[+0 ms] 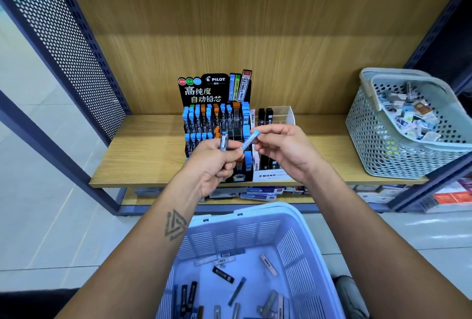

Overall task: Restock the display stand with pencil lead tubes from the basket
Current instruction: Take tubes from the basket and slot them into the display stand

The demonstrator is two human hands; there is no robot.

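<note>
A black Pilot display stand [217, 93] sits on the wooden shelf, its slots holding several blue-capped and orange-capped lead tubes. In front of it, my left hand [213, 165] grips a clear lead tube with a blue cap [224, 141], held upright. My right hand [283, 148] pinches a light blue lead tube [250, 140] that slants toward the left hand. The two tubes nearly touch. Below my arms stands the white-blue basket [301, 247] with several loose lead tubes [222, 274] on its bottom.
A white Mono display box [287, 114] with black tubes stands right of the stand. A grey perforated basket [378, 145] full of small packets sits at the shelf's right end. Dark metal shelf posts [76, 68] flank both sides. A lower shelf holds boxed stationery [258, 192].
</note>
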